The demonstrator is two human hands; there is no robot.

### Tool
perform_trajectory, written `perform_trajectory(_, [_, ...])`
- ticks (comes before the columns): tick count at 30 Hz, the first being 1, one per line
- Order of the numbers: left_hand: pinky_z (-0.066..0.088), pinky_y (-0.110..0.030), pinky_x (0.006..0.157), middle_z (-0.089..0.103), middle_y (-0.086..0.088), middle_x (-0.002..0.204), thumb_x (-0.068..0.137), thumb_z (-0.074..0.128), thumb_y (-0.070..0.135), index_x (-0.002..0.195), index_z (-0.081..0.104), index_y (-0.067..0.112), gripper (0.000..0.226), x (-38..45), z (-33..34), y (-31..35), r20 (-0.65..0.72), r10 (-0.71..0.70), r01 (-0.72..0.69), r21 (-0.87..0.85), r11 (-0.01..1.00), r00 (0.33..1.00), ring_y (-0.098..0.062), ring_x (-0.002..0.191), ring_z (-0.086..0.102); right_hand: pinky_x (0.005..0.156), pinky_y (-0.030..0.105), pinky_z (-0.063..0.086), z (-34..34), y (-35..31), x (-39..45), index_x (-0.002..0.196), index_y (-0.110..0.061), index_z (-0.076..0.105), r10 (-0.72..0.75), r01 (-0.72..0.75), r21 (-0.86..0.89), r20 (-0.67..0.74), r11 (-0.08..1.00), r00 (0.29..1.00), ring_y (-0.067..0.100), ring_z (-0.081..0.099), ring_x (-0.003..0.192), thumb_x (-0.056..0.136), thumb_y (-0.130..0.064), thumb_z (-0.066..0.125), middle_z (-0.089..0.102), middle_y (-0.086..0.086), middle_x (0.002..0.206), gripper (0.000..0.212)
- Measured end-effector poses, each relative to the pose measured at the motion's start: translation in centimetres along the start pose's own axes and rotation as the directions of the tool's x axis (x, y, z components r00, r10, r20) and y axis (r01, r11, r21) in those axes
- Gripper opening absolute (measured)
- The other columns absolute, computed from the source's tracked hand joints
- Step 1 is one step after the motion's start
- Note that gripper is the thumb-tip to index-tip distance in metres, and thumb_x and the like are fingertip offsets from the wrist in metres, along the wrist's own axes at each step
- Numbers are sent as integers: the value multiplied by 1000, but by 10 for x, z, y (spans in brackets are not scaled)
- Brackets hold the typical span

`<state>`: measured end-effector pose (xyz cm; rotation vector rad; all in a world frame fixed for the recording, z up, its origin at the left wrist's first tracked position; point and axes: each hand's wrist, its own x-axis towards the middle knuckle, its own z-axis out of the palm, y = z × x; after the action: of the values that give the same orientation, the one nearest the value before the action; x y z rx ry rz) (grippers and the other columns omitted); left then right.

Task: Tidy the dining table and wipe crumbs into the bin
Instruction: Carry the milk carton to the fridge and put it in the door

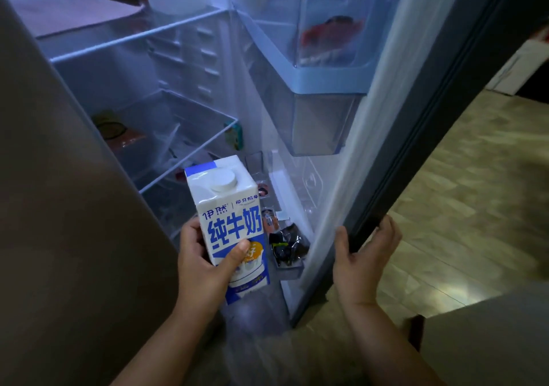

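Note:
A blue and white milk carton [228,207] with a white screw cap stands upright in my left hand [205,262], whose thumb and fingers curl round its lower half. The carton is in front of the open fridge, level with the lower shelves. My right hand [367,255] grips the edge of the open fridge door [421,136], thumb on the inner side and fingers wrapped over the dark outer edge.
Glass shelves [178,136] inside the fridge hold a few packets and bags. Clear door bins [323,124] hang on the door; the lowest bin [286,255] holds dark wrapped items. Tiled floor [463,207] lies to the right.

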<state>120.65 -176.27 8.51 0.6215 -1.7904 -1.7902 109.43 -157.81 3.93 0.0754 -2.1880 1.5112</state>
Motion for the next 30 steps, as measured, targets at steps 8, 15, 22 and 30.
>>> perform_trajectory(8, [56, -17, 66, 69, 4, 105, 64, 85, 23, 113, 48, 18, 62, 10, 22, -15, 76, -40, 40, 6, 999, 996, -6, 92, 71, 113, 47, 37, -18, 23, 16, 150, -17, 24, 164, -165, -21, -51, 986, 985, 17, 37, 135, 80, 4, 66, 29, 7, 145, 84])
perform_trajectory(15, [56, -18, 66, 69, 1, 106, 63, 79, 20, 106, 50, 30, 53, 11, 35, -26, 136, -58, 61, -17, 998, 989, -6, 91, 71, 118, 36, 25, -27, 21, 34, 155, -17, 10, 188, -191, -128, -41, 973, 981, 17, 21, 145, 81, -1, 65, 13, 2, 156, 93])
perform_trajectory(22, [58, -21, 67, 70, 1, 107, 63, 89, 20, 107, 50, 31, 59, 19, 38, -27, 141, -76, 81, -31, 996, 987, -9, 93, 72, 111, 36, 35, -26, 20, 31, 154, -29, -1, 179, -176, -159, 3, 971, 984, 22, 21, 146, 81, -2, 66, 4, -7, 159, 102])
perform_trajectory(30, [57, -18, 66, 70, -1, 107, 62, 83, 24, 111, 49, 22, 59, 28, 39, -25, 158, -82, 88, -30, 996, 984, -9, 94, 71, 117, 32, 29, -33, 13, 48, 155, -15, 9, 192, -198, -122, -58, 973, 980, 13, 18, 145, 80, 2, 65, 7, 4, 159, 95])
